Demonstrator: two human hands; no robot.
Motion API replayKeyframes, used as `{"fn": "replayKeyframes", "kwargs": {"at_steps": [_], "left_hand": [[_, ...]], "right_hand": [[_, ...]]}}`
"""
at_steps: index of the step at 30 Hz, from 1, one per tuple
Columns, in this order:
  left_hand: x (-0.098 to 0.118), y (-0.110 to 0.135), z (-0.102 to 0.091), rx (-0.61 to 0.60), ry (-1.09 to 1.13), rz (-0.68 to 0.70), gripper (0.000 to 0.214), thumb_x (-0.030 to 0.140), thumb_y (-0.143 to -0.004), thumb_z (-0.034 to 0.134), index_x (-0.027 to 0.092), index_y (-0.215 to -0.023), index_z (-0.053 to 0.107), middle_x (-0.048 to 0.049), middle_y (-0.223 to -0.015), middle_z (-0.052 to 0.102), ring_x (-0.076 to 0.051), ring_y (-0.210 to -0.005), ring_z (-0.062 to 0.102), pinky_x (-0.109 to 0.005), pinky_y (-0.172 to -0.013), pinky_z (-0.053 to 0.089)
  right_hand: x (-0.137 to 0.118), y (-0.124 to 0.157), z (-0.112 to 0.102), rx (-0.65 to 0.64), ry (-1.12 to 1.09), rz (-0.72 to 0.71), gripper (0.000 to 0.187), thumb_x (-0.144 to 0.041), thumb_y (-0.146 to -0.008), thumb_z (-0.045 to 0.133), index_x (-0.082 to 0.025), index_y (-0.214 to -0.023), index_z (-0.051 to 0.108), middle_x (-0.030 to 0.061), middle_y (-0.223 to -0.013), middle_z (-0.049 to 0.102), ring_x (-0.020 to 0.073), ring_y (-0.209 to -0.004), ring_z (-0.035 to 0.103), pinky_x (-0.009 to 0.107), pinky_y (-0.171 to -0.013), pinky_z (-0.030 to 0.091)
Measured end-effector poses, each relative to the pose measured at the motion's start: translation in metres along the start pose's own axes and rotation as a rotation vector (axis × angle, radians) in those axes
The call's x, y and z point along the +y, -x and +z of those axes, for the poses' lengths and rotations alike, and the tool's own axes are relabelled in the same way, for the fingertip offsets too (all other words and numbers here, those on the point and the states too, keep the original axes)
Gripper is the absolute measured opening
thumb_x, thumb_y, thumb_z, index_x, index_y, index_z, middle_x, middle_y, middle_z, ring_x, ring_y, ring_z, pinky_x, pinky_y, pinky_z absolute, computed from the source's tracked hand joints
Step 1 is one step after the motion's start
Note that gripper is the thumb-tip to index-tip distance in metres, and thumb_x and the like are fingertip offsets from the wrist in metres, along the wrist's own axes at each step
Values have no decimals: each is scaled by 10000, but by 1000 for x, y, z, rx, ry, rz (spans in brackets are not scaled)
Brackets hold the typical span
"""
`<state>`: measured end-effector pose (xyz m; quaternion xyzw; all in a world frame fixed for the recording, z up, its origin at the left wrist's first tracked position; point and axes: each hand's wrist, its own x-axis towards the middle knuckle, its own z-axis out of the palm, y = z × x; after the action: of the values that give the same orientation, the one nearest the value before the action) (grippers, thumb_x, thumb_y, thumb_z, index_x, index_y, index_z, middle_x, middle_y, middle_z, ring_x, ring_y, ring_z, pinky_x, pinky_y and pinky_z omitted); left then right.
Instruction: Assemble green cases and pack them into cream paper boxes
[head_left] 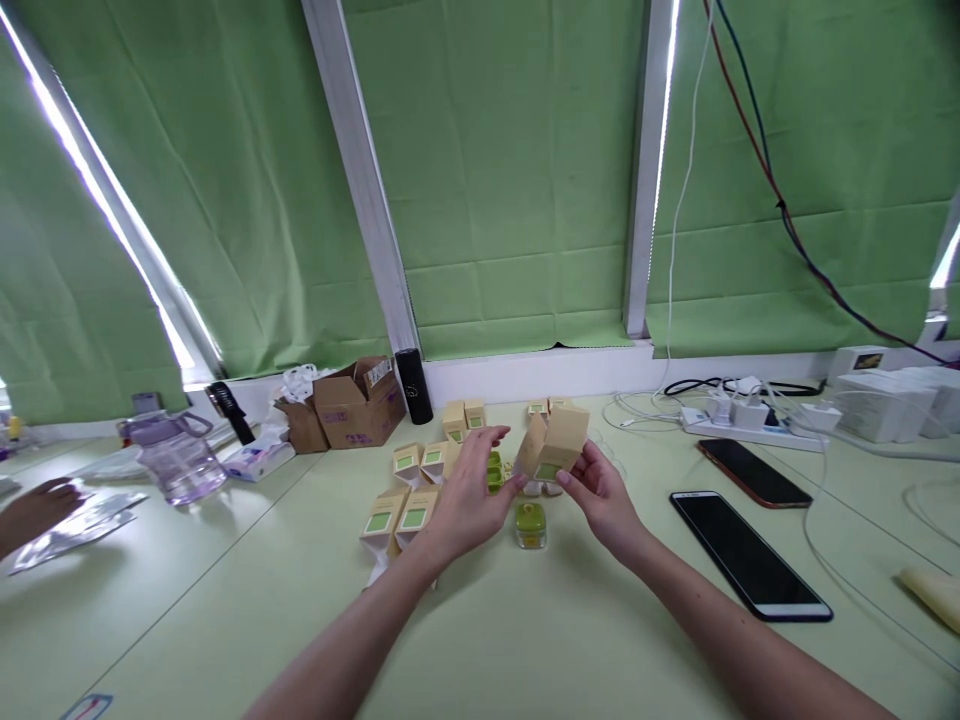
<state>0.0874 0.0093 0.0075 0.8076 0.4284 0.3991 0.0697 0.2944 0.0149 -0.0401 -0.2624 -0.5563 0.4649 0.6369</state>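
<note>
Busy table [480,660] on my end. Along the back left I see a carton [352,412] with its flaps up, a black flask [414,387] standing right beside it, and further left a jug [180,460]. At the far left edge a co-worker's hand [41,512] is over some silver packs [82,530], well apart from my work area. On my right there's a white-edged phone [750,550], a second phone [754,472] behind it, then a power strip [757,430] with chargers and a mess of cables. None of that crowds my hands. The small boxes [382,515] do: they're grouped close on the left, and my left hand and forearm cover part of them. The box I'm holding blocks my view of whatever sits right behind it.

As for the hands, my right hand [604,500] has the box [566,440], tilted, up above the table, thumb at its lower edge and fingers on the side. My left hand [480,490] is open, fingers curved and spread, thumb by the box's lower left corner. I honestly can't tell from here if that thumb is touching. The green-lidded jar [531,525] stands upright on the table, between my wrists, just in front of the box.
</note>
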Motion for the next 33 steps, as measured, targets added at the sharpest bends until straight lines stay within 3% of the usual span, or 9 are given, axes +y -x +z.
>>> {"fn": "replayKeyframes", "kwargs": {"at_steps": [4, 8, 12, 15, 21, 26, 33], "left_hand": [[3, -9, 7, -38, 83, 19, 518, 263, -916, 713, 285, -1381, 487, -107, -1414, 556, -293, -1329, 558, -478, -1086, 531], [0, -4, 12, -2, 121, 116, 483, 140, -891, 681, 266, -1321, 501, -121, -1386, 535, -293, -1371, 510, -501, -1163, 469], [-13, 8, 19, 103, 0, 251, 546, 40, -879, 566, 269, -1362, 453, -141, -1376, 499, -299, -1374, 486, -524, -1145, 467], [-23, 14, 22, 215, -112, 346, 564, 28, -893, 516, 277, -1389, 416, -147, -1354, 494, -302, -1343, 495, -535, -1104, 489], [-32, 19, 22, 387, -308, 529, 540, 35, -913, 535, 305, -1365, 416, -138, -1326, 487, -299, -1288, 531, -521, -1054, 524], [-30, 23, 24, 398, -317, 548, 562, 146, -921, 628, 289, -1410, 390, -155, -1307, 498, -319, -1282, 559, -542, -1086, 509], [-33, 23, 28, 340, -117, 528, 663, 375, -968, 629, 217, -1536, 326, -215, -1421, 499, -355, -1391, 532, -576, -1168, 443]], "right_hand": [[1, 4, 3, 1, 94, -83, 451, -437, -890, 736, -300, -1299, 604, 104, -1262, 709, 288, -1169, 684, 467, -1007, 576], [-1, 6, 2, -36, 169, -134, 469, -376, -911, 710, -322, -1363, 596, 93, -1451, 614, 301, -1333, 594, 497, -1095, 528], [-5, 8, 0, -45, 345, -287, 491, -289, -919, 656, -343, -1405, 610, 65, -1533, 553, 313, -1487, 436, 532, -1164, 462], [-3, 8, -2, 20, 447, -370, 557, -250, -912, 640, -352, -1455, 565, 72, -1500, 570, 318, -1434, 473, 535, -1102, 509], [14, 3, -10, 106, 580, -401, 428, -263, -938, 614, -321, -1361, 589, 105, -1373, 613, 330, -1281, 537, 528, -954, 567], [20, 3, -11, 108, 648, -425, 340, -270, -977, 577, -310, -1315, 582, 108, -1293, 637, 317, -1221, 551, 510, -911, 569], [18, 4, -10, 116, 661, -463, 305, -303, -1000, 558, -279, -1303, 586, 113, -1278, 638, 314, -1193, 554, 516, -899, 568]]}}
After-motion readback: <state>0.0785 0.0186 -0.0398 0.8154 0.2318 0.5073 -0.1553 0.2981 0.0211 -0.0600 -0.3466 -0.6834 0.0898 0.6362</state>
